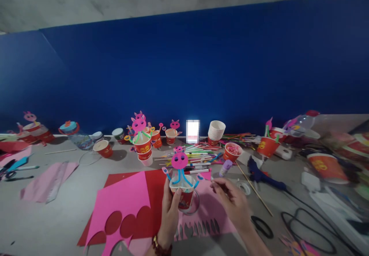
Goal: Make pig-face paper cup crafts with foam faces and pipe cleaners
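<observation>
My left hand [170,206] is closed around a red paper cup [186,199] with a white rim. A pink paper animal head [180,160] with dark eyes stands above the cup on blue stems. Paper ends on blue side arms stick out left and right. To the right of the cup, my right hand [234,202] has its thumb and fingertips pinched together near the right arm's pale paper end [206,177]. What lies between those fingertips is too small to make out. Below the hands is a pink sheet [207,206] with a row of small cut-outs.
Bright pink paper [123,194] with round holes lies on red paper [157,206] at left. Behind are coloured pens [187,158], finished cup figures [143,144] and stacked cups [216,130]. At right lie a wooden stick [255,188], a blue glue gun [263,177] with its cord and black tape [261,227].
</observation>
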`<state>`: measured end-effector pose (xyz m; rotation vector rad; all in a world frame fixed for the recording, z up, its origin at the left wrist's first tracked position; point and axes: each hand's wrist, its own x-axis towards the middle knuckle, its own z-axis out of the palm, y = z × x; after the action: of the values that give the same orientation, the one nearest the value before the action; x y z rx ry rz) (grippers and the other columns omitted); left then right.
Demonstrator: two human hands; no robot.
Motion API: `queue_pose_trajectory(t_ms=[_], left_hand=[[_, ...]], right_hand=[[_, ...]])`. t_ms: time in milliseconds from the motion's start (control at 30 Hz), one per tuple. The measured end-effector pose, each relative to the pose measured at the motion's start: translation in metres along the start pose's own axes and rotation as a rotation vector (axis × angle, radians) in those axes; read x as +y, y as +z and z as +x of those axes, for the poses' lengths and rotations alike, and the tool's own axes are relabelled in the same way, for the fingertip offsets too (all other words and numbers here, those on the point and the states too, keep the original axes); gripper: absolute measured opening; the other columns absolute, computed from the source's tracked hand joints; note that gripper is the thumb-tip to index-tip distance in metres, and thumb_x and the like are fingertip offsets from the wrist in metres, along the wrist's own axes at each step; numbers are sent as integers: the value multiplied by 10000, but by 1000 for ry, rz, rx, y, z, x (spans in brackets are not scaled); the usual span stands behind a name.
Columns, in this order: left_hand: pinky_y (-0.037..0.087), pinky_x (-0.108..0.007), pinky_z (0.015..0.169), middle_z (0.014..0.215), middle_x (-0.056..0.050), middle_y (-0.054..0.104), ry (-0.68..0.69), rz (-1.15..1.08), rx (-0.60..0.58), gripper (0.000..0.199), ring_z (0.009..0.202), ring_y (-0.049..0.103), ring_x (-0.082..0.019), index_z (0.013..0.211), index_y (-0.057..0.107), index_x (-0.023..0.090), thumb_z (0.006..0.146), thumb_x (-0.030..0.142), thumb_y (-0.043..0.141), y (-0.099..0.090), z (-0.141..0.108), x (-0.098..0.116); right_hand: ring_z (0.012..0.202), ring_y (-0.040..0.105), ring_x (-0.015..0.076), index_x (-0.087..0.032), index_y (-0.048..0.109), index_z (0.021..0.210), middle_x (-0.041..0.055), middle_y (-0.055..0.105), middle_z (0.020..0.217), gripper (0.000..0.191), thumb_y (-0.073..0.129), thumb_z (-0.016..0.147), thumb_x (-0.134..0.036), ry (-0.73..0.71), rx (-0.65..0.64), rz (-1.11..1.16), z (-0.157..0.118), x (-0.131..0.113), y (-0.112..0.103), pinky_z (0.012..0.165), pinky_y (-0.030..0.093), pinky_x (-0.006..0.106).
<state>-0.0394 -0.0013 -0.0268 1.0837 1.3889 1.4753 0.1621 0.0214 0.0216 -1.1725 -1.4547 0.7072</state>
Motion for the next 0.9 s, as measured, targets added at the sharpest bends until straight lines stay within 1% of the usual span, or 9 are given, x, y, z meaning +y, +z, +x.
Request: queue_pose_trajectory(t_ms=[167,333,400,467,600,700,800,900], left_hand=[[460,-333,1091,1462,-78,572,31,0,-19,669,1370,506,-264,1511,384,269,934,590,496,0,0,1],[453,-343,1102,1483,-90,552,-28,-60,-6,725,1387,486,-279,1514,383,262,899,608,550,1,0,5],[449,-343,1106,1494,-92,540,-47,-117,-3,728,1394,478,-280,1516,380,263,895,591,572,2,0,7],[437,-351,1117,1521,-96,509,-37,-161,-20,712,1404,463,-284,1521,373,263,905,545,591,2,-2,9],[382,-376,1159,1582,-109,419,85,-122,-49,687,1436,412,-297,1537,345,262,928,444,606,2,-6,12],[362,-381,1173,1593,-118,397,176,-35,-94,675,1443,402,-296,1550,314,262,947,388,592,3,-9,11],[373,-400,1169,1586,-130,406,236,30,-126,671,1427,428,-298,1554,300,260,955,359,586,5,-9,4],[352,-431,1182,1583,-134,409,263,101,-93,660,1451,387,-299,1554,295,256,963,342,575,7,-11,-7]], right_hand=[[712,733,224,-207,707,907,72,757,799,246,615,918,-435,53,-44,34,-4,14,5,658,598,283],[724,732,221,-205,705,909,72,753,803,254,620,920,-444,76,-42,46,-7,21,8,677,594,283],[742,734,224,-205,710,928,74,756,820,255,621,919,-444,76,-42,40,-8,21,7,691,593,285],[737,728,222,-204,715,929,73,751,815,262,622,916,-448,81,-40,20,-8,22,6,683,586,281],[711,706,223,-208,727,896,61,737,777,288,632,901,-479,108,-33,30,-9,30,8,663,577,286],[743,706,240,-215,741,902,68,747,828,298,656,877,-499,112,-39,83,-9,42,14,661,581,307],[751,701,251,-214,744,922,73,747,841,295,665,873,-494,110,-52,108,-12,54,21,669,583,329],[747,694,257,-212,741,911,73,740,803,299,665,872,-498,102,-78,141,-16,59,27,676,580,336]])
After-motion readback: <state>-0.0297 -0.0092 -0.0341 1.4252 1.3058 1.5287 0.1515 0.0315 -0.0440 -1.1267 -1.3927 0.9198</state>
